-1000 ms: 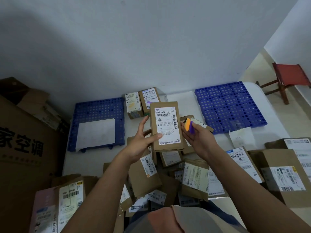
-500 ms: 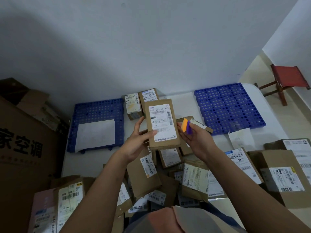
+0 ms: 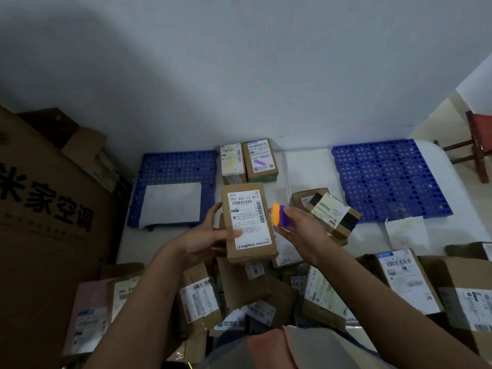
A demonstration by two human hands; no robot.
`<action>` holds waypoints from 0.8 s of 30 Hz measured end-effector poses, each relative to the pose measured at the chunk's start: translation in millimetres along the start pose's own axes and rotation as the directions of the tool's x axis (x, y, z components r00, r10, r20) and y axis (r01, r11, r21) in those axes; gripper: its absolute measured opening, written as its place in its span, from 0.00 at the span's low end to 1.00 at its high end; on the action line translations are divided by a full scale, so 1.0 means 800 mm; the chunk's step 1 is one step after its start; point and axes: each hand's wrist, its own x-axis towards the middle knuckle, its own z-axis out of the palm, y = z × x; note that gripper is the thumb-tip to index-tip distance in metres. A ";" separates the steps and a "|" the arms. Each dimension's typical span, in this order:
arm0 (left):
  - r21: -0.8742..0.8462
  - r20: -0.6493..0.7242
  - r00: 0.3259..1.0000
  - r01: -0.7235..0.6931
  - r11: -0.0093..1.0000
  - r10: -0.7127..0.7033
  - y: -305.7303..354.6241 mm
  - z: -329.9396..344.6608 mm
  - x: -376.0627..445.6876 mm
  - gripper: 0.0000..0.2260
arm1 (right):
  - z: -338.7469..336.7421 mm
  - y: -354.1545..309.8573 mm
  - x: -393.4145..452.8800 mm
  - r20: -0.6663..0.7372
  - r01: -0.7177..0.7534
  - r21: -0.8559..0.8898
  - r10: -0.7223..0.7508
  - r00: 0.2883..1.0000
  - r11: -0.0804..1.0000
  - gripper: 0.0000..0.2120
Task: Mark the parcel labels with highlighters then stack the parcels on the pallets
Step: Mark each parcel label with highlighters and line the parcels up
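My left hand (image 3: 205,238) grips a brown parcel (image 3: 247,222) by its left edge, thumb across the white label, label facing me. Just right of it, my right hand (image 3: 300,230) holds an orange and a purple highlighter (image 3: 279,215) side by side, their ends near the parcel's right edge. Two marked parcels (image 3: 247,162) stand at the back between two blue pallets: the left pallet (image 3: 173,166) carries a white sheet, the right pallet (image 3: 386,179) is bare. A heap of several labelled parcels (image 3: 239,286) lies below my hands.
A large printed cardboard carton (image 3: 42,209) fills the left side. A taped parcel (image 3: 330,211) lies behind my right hand. More boxes (image 3: 410,280) sit at the right, a loose paper slip (image 3: 404,231) lies on the white table, and a red stool (image 3: 476,145) stands on the floor.
The held parcel has come slightly lower and nearer, and my right hand with the highlighters has moved closer to its right edge. My view has shifted a little left.
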 end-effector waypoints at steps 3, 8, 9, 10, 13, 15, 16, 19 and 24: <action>0.138 0.020 0.999 0.047 0.989 -0.050 0.000 -0.008 -0.006 0.48 | 0.004 0.008 -0.003 -0.003 0.001 -0.077 -0.002 1.000 0.997 0.08; 0.445 -0.063 0.997 0.073 0.893 -0.050 0.003 -0.015 -0.003 0.41 | 0.014 0.011 -0.011 -0.014 0.032 -0.162 -0.035 0.999 0.986 0.05; 0.510 -0.087 0.995 0.077 0.857 -0.038 0.002 -0.018 0.000 0.39 | 0.016 0.010 -0.013 -0.008 0.045 -0.179 -0.047 0.999 0.983 0.05; 0.558 -0.112 0.994 0.071 0.827 -0.010 0.002 -0.018 0.001 0.38 | 0.018 0.010 -0.015 -0.001 0.056 -0.195 -0.057 0.998 0.979 0.05; 0.611 -0.288 0.924 -0.023 0.791 0.250 0.010 -0.007 0.002 0.27 | 0.020 0.009 -0.019 0.007 0.080 -0.248 -0.081 0.997 0.965 0.05; 0.607 -0.397 0.798 -0.142 0.782 0.453 0.019 0.010 0.000 0.13 | 0.021 0.010 -0.019 0.006 0.092 -0.270 -0.094 0.996 0.958 0.05; 0.604 -0.400 0.771 -0.187 0.775 0.497 0.023 0.018 -0.002 0.07 | 0.022 0.011 -0.018 0.007 0.096 -0.275 -0.098 0.995 0.956 0.05; 0.600 -0.281 0.831 -0.238 0.764 0.480 0.024 0.040 -0.002 0.02 | 0.024 0.011 -0.018 0.011 0.117 -0.285 -0.119 0.993 0.951 0.05; 0.449 -0.185 0.906 -0.267 0.853 0.381 0.020 0.056 0.004 0.07 | 0.029 0.013 -0.018 -0.010 0.172 -0.248 -0.180 0.984 0.953 0.04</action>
